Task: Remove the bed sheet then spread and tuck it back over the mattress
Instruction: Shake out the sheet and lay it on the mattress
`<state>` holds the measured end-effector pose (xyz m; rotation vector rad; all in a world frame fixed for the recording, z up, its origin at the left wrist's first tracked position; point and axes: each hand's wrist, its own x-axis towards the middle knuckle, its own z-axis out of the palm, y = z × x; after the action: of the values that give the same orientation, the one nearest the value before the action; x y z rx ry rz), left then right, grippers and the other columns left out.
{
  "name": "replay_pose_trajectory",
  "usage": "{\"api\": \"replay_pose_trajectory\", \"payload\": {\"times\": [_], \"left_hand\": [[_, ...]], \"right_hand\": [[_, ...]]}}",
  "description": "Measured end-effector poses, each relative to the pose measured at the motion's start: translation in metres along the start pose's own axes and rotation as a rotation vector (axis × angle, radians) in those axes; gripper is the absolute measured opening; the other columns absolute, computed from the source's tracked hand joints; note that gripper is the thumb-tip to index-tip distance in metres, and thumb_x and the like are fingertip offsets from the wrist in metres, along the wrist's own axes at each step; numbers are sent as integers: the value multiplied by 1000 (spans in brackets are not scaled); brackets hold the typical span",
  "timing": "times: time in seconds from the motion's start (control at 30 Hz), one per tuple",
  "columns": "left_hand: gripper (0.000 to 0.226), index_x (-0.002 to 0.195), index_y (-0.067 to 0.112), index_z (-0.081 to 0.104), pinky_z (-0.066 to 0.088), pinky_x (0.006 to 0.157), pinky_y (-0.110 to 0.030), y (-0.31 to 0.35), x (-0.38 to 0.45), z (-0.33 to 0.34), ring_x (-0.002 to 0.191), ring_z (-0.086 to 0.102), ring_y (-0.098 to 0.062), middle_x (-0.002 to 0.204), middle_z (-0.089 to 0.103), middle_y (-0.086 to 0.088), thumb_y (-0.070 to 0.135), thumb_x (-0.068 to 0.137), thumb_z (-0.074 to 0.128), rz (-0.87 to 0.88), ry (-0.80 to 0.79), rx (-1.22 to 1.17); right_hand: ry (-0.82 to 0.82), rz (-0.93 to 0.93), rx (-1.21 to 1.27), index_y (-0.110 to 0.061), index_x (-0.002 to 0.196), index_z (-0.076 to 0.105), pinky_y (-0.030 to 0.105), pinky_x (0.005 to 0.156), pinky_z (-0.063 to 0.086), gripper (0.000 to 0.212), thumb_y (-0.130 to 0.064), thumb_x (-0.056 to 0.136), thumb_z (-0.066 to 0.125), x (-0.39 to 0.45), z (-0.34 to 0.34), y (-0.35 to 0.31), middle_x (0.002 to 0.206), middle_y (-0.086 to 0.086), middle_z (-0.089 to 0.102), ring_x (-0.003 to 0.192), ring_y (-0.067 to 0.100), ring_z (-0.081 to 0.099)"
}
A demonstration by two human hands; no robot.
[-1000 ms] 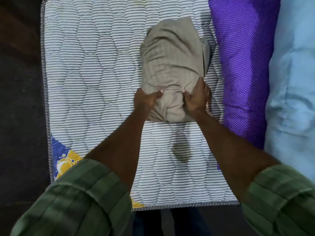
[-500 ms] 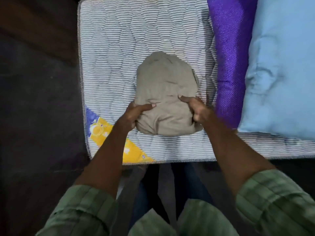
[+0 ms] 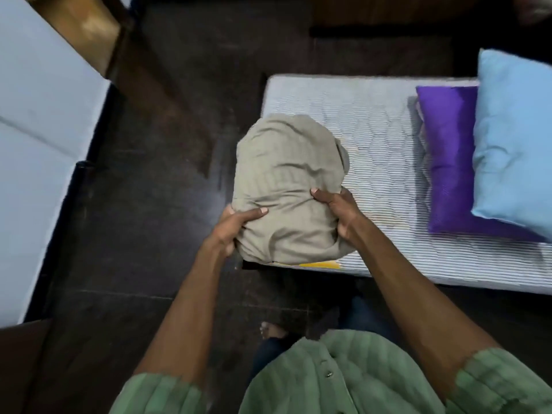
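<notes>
Dark floor (image 3: 155,180); striped mattress (image 3: 373,138) lying bare at right, purple pillow (image 3: 448,156) and blue pillow (image 3: 516,138) sitting on it. Bundled beige sheet (image 3: 286,189) is hanging over the mattress's near corner. Left hand (image 3: 233,231) and right hand (image 3: 337,210) are gripping its sides, thumbs pressing on top.

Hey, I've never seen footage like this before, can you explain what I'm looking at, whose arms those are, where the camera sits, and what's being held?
There is no machine here. A person wears a camera on the head, so you look down along their own arms. The left hand and the right hand both grip a bundled beige bed sheet at the corner of a bare striped mattress. On the mattress lie a purple pillow and a light blue pillow that partly overlaps it. The green sleeves are the person's shirt.
</notes>
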<state>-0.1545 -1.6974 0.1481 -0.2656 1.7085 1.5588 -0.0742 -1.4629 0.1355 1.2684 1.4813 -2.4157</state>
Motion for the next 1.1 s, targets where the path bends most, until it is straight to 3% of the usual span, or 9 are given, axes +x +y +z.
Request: {"api": "replay_pose_trajectory", "payload": {"times": [0.13, 0.23, 0.43, 0.67, 0.8, 1.0, 1.1], "left_hand": [[48, 121, 7, 72, 57, 97, -40, 30, -71, -88, 108, 73, -28, 115, 76, -13, 14, 76, 87, 113, 15, 0], [50, 122, 7, 70, 57, 96, -38, 48, -94, -108, 108, 73, -27, 114, 76, -11, 13, 76, 87, 163, 35, -14], [46, 122, 9, 71, 57, 94, -37, 100, -118, -201, 107, 73, -25, 115, 76, -8, 14, 78, 85, 296, 106, -62], [51, 124, 9, 69, 54, 103, -45, 128, -51, -295, 113, 70, -30, 118, 75, -11, 21, 78, 86, 329, 150, -112], [47, 124, 8, 70, 55, 101, -43, 155, -4, -336, 113, 71, -28, 118, 75, -10, 28, 84, 83, 307, 176, -112], [51, 127, 11, 68, 56, 97, -42, 232, 78, -389, 111, 72, -24, 118, 75, -7, 47, 91, 72, 271, 171, -70], [54, 130, 15, 68, 53, 101, -42, 266, 117, -401, 115, 70, -20, 123, 74, -5, 57, 97, 59, 252, 148, -103]], "right_hand": [[-50, -91, 15, -7, 120, 71, 26, 71, 59, 40, -12, 82, 83, -66, 89, 7, 106, 7, 79, 93, 20, 77], [-73, -104, 27, -7, 120, 72, 33, 79, 60, 41, -13, 81, 84, -77, 116, 4, 107, 8, 79, 96, 24, 76], [-111, -287, -43, -4, 111, 72, 30, 70, 61, 29, -7, 83, 81, -94, 241, -23, 98, 7, 79, 86, 21, 77], [-81, -334, -103, -10, 102, 73, 34, 81, 62, 26, -13, 80, 85, -32, 338, -26, 96, 3, 80, 90, 19, 77], [-54, -360, -140, -18, 91, 73, 20, 65, 58, 13, -10, 85, 80, 13, 397, -35, 89, -3, 78, 78, 7, 75], [-20, -338, -165, -15, 108, 76, 22, 67, 55, 22, -19, 86, 80, 85, 470, -85, 92, -8, 79, 82, 7, 75], [16, -337, -137, -15, 107, 76, 30, 78, 61, 21, -18, 86, 81, 113, 491, -108, 94, -7, 80, 87, 10, 76]]}}
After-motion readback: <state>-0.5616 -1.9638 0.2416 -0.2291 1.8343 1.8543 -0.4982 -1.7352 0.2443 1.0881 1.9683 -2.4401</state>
